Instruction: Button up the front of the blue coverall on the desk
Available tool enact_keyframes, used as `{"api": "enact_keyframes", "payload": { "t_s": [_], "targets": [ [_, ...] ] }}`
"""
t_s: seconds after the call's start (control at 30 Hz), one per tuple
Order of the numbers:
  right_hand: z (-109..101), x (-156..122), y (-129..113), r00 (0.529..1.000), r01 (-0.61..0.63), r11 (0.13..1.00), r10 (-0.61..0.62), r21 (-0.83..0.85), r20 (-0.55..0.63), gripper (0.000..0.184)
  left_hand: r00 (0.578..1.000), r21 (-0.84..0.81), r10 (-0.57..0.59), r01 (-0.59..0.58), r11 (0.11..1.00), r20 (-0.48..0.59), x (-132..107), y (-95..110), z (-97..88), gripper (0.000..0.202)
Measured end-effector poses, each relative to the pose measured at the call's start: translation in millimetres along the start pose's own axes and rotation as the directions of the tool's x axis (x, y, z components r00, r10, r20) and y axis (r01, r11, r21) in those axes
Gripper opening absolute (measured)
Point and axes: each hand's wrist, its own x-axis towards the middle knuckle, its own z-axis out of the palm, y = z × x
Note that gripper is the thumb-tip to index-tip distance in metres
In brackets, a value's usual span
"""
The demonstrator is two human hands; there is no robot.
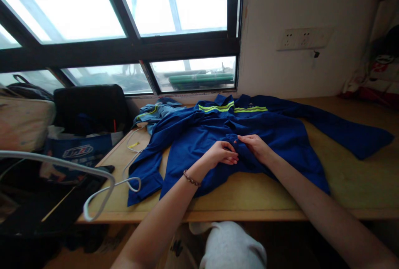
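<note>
A dark blue work jacket with yellow-green reflective stripes lies spread face up on a wooden table, sleeves out to both sides. My left hand is curled and pinches the fabric at the jacket's front opening. My right hand pinches the same front edge just beside it, fingertips almost touching the left hand. A beaded bracelet is on my left wrist.
A second blue garment is bunched at the table's back left. White hangers lie at the left edge. Bags and a black case stand left under the window. A wall socket is at the right.
</note>
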Motion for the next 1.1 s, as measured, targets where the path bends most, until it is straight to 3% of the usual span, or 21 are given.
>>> {"api": "enact_keyframes", "payload": {
  "t_s": [0.1,0.2,0.27,0.33,0.53,0.63,0.73,0.87,1.1],
  "targets": [
    [-0.8,1.9,1.3,1.0,0.011,1.0,-0.011,0.0,-0.026,0.025,1.0,0.241,-0.009,0.008,0.97,0.003,3.3,-10.2,8.7,0.028],
    [-1.8,2.8,0.4,0.999,-0.001,1.0,0.001,0.013,-0.033,0.024,0.997,0.515,0.069,-0.076,0.854,0.032,3.5,-18.5,16.2,0.02],
    [-1.2,2.0,-0.5,0.999,-0.007,1.0,0.008,0.017,-0.034,0.025,0.993,0.603,0.117,-0.108,0.79,0.025,2.8,-22.2,18.3,0.016],
    [0.5,0.1,-1.3,1.0,-0.011,1.0,0.012,0.017,-0.028,0.026,0.989,0.612,0.149,-0.125,0.781,0.011,3.1,-25.6,18.7,0.014],
    [7.3,-5.4,-2.4,1.0,-0.016,1.0,0.016,0.016,-0.017,0.026,0.99,0.445,0.141,-0.115,0.888,-0.025,8.1,-29.2,18.3,0.005],
    [8.8,-5.9,-3.8,0.999,-0.02,1.0,0.02,0.004,-0.025,0.025,0.999,0.234,0.019,-0.008,0.972,-0.042,5.0,-18.7,14.8,0.006],
    [8.5,-5.4,-5.9,0.999,-0.017,1.0,0.018,0.006,-0.037,0.024,0.998,-0.046,-0.044,0.041,0.998,-0.055,-0.6,-5.0,7.1,0.008],
    [6.5,-4.3,-7.8,0.998,0.008,1.0,-0.008,-0.006,-0.068,0.023,0.985,-0.287,0.044,-0.092,0.954,-0.168,-4.2,4.7,0.0,0.012],
    [2.8,-3.4,-7.5,0.991,0.08,0.993,-0.089,-0.089,-0.105,0.026,0.949,-0.326,0.126,-0.222,0.919,-0.29,-4.7,5.9,6.6,0.012]
  ]
}}
